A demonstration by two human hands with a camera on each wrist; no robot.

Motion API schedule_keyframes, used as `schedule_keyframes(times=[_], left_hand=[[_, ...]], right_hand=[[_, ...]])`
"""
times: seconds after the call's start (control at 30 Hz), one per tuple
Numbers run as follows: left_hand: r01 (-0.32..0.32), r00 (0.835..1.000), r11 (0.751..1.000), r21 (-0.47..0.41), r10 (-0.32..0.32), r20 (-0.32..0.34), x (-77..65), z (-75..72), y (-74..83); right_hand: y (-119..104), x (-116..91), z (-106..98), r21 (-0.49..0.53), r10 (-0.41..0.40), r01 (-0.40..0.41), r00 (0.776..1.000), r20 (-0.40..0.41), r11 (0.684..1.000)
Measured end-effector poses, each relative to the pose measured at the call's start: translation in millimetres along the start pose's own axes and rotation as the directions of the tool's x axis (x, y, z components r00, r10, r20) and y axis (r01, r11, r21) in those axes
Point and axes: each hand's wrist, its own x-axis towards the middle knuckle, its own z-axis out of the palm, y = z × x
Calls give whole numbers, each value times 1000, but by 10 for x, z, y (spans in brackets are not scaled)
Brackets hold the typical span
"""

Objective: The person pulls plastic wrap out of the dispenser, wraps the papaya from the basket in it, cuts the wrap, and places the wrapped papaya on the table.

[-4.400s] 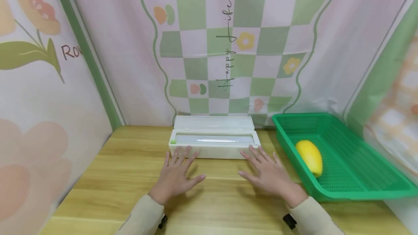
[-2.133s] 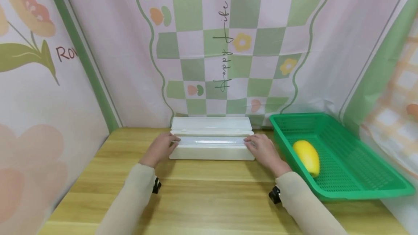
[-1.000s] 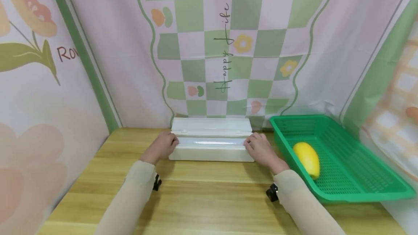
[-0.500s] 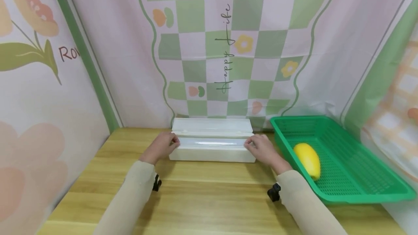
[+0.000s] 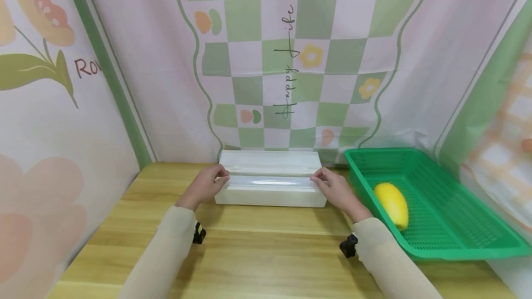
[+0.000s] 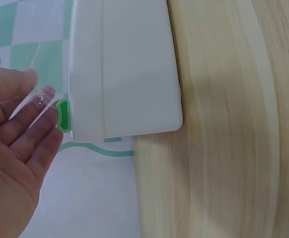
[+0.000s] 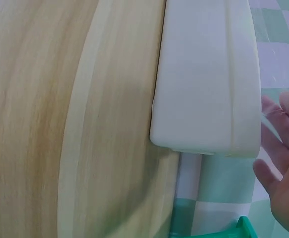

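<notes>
A white cling film dispenser (image 5: 270, 197) lies lengthwise at the back of the table, its lid (image 5: 270, 158) standing up behind it. Clear cling film (image 5: 270, 182) stretches over its trough. At the left end, my left hand (image 5: 205, 184) pinches the film between thumb and fingers; a green slide cutter (image 6: 63, 116) sits right by those fingertips in the left wrist view. My right hand (image 5: 334, 189) pinches the film at the other end. In the right wrist view its fingers (image 7: 283, 131) are beside the dispenser's upper edge, partly cut off by the frame.
To the right stands a green plastic basket (image 5: 469, 254) with a yellow mango (image 5: 391, 206) inside. A printed curtain (image 5: 274, 59) hangs close behind the dispenser. The wooden table (image 5: 266, 253) reaches toward me between my forearms.
Both hands went from spread fingers at the dispenser's front to its two ends, where they took hold of the film. In the last half second the fingers have shifted slightly upward.
</notes>
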Motion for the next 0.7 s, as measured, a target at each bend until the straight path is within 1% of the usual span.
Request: schedule_keyframes(times=[0.13, 0.27, 0.47, 0.6, 0.7], left_hand=[[-3, 1000, 999, -52, 2, -17, -10, -9, 1], [-7, 1000, 995, -97, 4, -27, -23, -21, 29], [-7, 999, 993, -121, 2, -39, -33, -67, 85], [-2, 999, 991, -133, -4, -47, -22, -84, 102], [3, 999, 987, -161, -11, -49, -22, -101, 119]], right_hand=[[-25, -15, 7, 53, 48, -48, 999, -2, 997], [-48, -20, -10, 90, 67, -66, 998, 1, 994], [-74, -20, -45, 132, 53, -50, 998, -25, 990], [-64, -10, -59, 122, 45, -40, 998, -40, 992], [-63, 3, -64, 115, 40, -33, 998, -56, 993]])
